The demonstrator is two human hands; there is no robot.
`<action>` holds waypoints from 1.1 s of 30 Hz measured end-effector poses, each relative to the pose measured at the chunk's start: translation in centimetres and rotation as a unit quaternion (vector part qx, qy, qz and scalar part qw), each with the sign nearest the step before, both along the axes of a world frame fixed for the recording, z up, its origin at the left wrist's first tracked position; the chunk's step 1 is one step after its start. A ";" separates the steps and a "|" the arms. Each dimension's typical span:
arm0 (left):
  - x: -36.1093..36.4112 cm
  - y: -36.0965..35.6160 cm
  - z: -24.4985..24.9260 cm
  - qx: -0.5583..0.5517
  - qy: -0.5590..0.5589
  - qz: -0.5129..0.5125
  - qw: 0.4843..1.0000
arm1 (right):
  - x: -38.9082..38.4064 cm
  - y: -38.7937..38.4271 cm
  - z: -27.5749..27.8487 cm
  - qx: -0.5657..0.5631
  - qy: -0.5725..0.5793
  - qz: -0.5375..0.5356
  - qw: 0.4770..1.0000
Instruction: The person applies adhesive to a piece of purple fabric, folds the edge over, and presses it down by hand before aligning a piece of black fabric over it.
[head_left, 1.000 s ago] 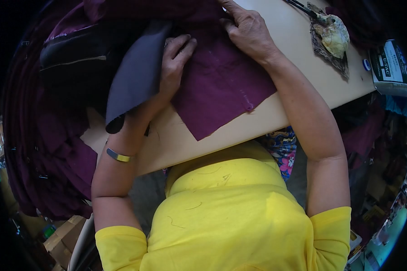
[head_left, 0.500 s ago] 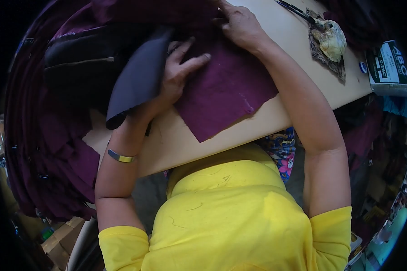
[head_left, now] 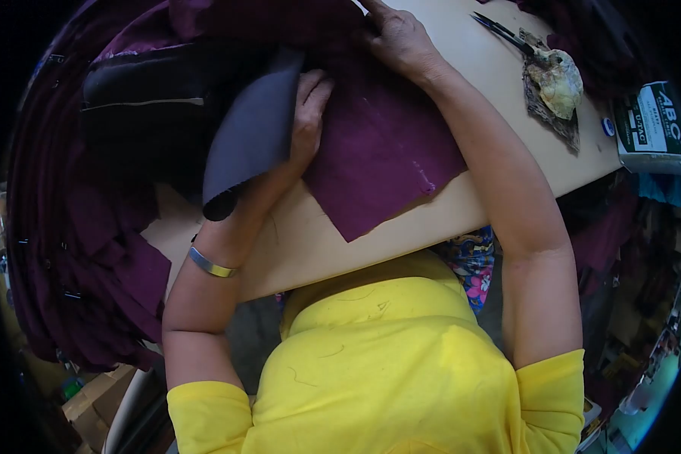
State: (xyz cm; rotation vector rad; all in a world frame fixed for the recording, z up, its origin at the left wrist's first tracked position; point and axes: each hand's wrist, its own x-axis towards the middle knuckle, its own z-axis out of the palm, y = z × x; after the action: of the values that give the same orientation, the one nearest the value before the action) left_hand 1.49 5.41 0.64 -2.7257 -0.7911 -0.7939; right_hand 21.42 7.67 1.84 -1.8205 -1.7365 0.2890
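Observation:
A maroon cloth (head_left: 386, 151) lies over the table, one pointed corner toward me. My left hand (head_left: 308, 113) is on its left part, fingers curled together and closed on the fabric; the fingertips are hard to make out. Over that wrist hangs a dark grey cloth flap (head_left: 253, 125), curled at its lower end. My right hand (head_left: 397, 39) is at the far edge of the maroon cloth, its fingers bent and closed on the fabric, with the index finger reaching farther forward. Fabric folds hide what is beneath both hands.
A large maroon fabric pile (head_left: 60, 250) hangs at the left. On the pale table (head_left: 295, 250) at the right lie black thread snips or tweezers (head_left: 499, 30) and a shell-like lump (head_left: 556, 83). A green-and-white ABC packet (head_left: 653, 125) is by the right edge.
My left hand's thumb and fingers, spread before, have drawn together. My right hand has shifted slightly. The whole view has moved a little, and the grey flap sits slightly farther right.

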 end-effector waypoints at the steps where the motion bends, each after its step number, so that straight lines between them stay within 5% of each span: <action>1: -0.1 -0.1 0.0 0.003 0.005 0.005 1.000 | 0.0 0.1 -0.4 0.010 0.031 0.012 0.999; 6: 0.3 -0.1 -0.5 0.014 0.012 0.033 0.999 | 0.9 -0.4 -1.8 0.141 0.143 0.067 0.977; 18: 0.0 0.5 -0.1 -0.062 0.031 -0.033 0.997 | 0.5 0.2 -2.3 0.191 0.185 0.089 0.960; 21: -0.3 1.0 -0.4 -0.096 0.012 -0.064 0.993 | -0.1 -2.0 -0.6 0.231 -0.046 0.013 0.972; 24: -0.4 1.4 -0.2 -0.186 -0.067 -0.122 0.973 | -1.5 -4.0 -0.6 0.249 -0.043 0.106 0.962; 25: -0.4 1.6 0.2 -0.229 -0.081 -0.104 0.964 | -2.9 -5.0 -0.4 0.278 0.045 0.145 0.949; 27: -0.5 1.9 1.5 -0.314 -0.104 -0.069 0.941 | -3.6 -5.8 -2.1 0.241 0.040 0.157 0.957; 33: 0.9 4.7 2.3 -0.065 -0.109 -0.018 0.992 | -3.6 -6.6 -3.3 0.216 -0.067 0.171 0.959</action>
State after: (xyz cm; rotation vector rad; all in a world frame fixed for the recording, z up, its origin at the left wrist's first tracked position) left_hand 2.36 10.16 2.91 -2.8065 -0.8685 -1.1008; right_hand 17.83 1.06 -1.45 -1.2504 -2.0199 -0.0803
